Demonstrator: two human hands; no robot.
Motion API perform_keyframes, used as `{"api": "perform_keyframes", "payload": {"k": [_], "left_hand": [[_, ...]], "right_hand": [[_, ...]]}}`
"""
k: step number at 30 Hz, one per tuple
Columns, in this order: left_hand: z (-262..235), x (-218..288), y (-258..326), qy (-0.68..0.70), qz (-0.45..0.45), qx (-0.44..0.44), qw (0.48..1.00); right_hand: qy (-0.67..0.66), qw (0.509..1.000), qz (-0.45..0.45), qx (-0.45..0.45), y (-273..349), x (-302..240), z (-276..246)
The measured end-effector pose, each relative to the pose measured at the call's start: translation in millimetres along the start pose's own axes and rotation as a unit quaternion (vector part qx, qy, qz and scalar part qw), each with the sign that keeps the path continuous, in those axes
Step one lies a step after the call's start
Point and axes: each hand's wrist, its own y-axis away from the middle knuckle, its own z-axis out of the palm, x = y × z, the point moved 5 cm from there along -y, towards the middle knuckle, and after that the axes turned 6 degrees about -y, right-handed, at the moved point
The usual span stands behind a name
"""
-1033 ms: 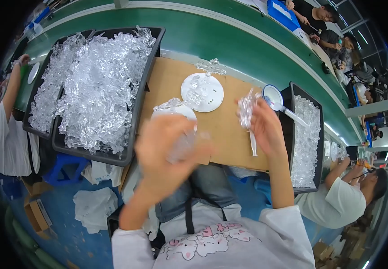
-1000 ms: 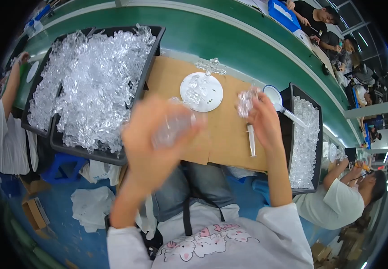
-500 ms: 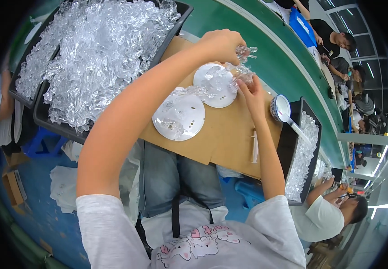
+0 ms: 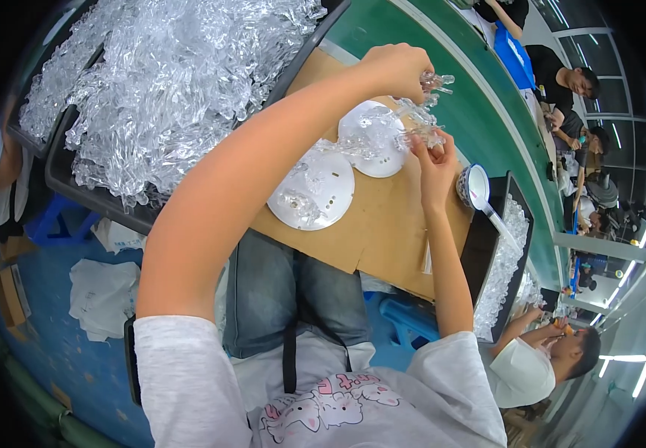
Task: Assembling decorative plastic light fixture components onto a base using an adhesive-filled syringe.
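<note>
My left hand point(image 4: 399, 69) is closed at the far side of the cardboard, with clear plastic pieces point(image 4: 438, 82) sticking out of its fingers. Closer to me, my right hand point(image 4: 436, 166) pinches a cluster of clear plastic pieces point(image 4: 421, 125). The two clusters almost meet, and I cannot tell whether they are joined. Beneath and left of the hands lie two white round discs, a far one point(image 4: 391, 160) and a near one point(image 4: 338, 187). Clear pieces rest on both discs and bridge the gap between them. My left forearm passes over the cardboard beside them.
A large black bin point(image 4: 106, 211) heaped with clear plastic pieces stands at left. Cardboard point(image 4: 382, 231) covers my work surface. To the right are a patterned bowl point(image 4: 475, 187) with a white spoon point(image 4: 498, 222) and another black bin point(image 4: 479, 246) of clear pieces. Co-workers sit beyond.
Both hands sit slightly farther right in the picture, as does the whole bench, so the view has shifted. The clear pieces between my hands have spread a little; both hands keep their grip.
</note>
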Motion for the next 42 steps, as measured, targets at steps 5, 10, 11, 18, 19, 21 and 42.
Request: {"api": "perform_keyframes", "payload": {"k": [5,10,11,18,19,21,42], "left_hand": [[3,-3,-1,0.013,-0.018,-0.036,0.999],[6,-4,2,-0.001,-0.007,-0.004,1.0],[5,-3,2,0.0,-0.004,0.005,1.0],[4,-1,2,-0.015,0.029,0.025,0.999],[4,0,1,-0.019,0.026,0.012,0.999],[5,3,0,-0.024,0.025,0.001,0.999],[2,1,8,-0.007,0.03,0.051,0.998]], "right_hand": [[0.104,0.994,-0.041,0.005,6,-21,12],[0.245,0.967,-0.068,0.01,13,-36,19],[0.286,0.953,-0.097,0.012,15,-39,21],[0.36,0.917,-0.162,-0.061,5,-48,30],[0.36,0.916,-0.163,-0.059,4,-46,29],[0.352,0.921,-0.158,-0.053,4,-35,23],[0.084,0.986,0.109,-0.097,-14,3,-12]]}}
